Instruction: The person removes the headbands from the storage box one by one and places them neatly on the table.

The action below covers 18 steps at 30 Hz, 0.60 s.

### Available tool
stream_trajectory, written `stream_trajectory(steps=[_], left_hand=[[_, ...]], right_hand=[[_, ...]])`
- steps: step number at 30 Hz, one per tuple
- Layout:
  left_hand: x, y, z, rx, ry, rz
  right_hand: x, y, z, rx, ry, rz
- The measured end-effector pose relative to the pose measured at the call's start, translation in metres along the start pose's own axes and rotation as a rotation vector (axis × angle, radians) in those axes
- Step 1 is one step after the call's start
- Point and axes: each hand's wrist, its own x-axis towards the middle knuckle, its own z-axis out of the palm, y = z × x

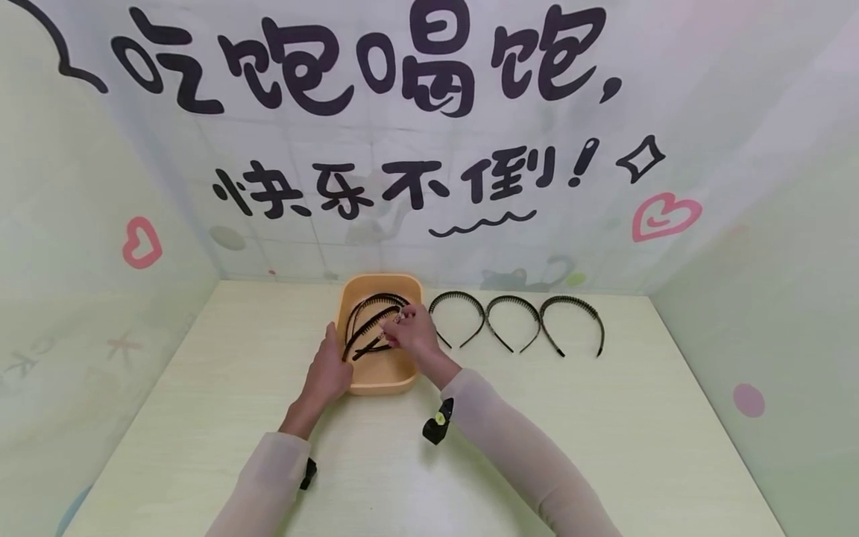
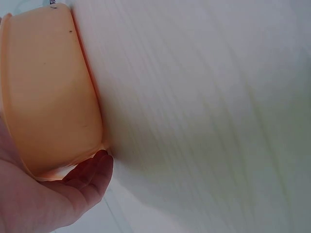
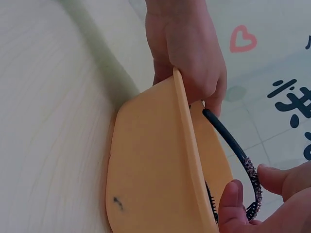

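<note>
An orange plastic bin (image 1: 382, 388) holds several black headbands (image 1: 365, 300), some with comb teeth. My left hand (image 1: 329, 369) grips the bin's left side; in the left wrist view its fingers (image 2: 99, 177) curl against the outer wall near the base. Over the bin's right side, my right hand (image 1: 417, 335) pinches a black headband with a glittery beaded stretch (image 3: 249, 170) between thumb and fingers. That headband arches partly above the rim in the right wrist view, its lower end hidden behind the fingers.
Right of the bin, three black toothed headbands stand in a row, ends toward me: a near one (image 1: 456, 294), a middle one (image 1: 513, 299) and a far one (image 1: 570, 300). A wall with large lettering (image 1: 443, 74) rises behind the pale wooden table (image 1: 510, 425); side walls flank it.
</note>
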Motion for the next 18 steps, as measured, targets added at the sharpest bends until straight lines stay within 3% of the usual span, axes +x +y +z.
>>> stream_trajectory(steps=[5,11,18], left_hand=[[0.001,-0.001,0.0,0.001,-0.007,-0.002],[0.001,-0.001,0.0,0.004,-0.009,-0.009],[0.002,-0.001,0.0,0.009,-0.008,-0.009]], right_hand=[[-0.001,-0.001,-0.002,-0.106,0.064,-0.026],[-0.001,-0.003,-0.011,-0.246,0.06,-0.091],[0.002,-0.005,-0.025,-0.178,0.044,-0.091]])
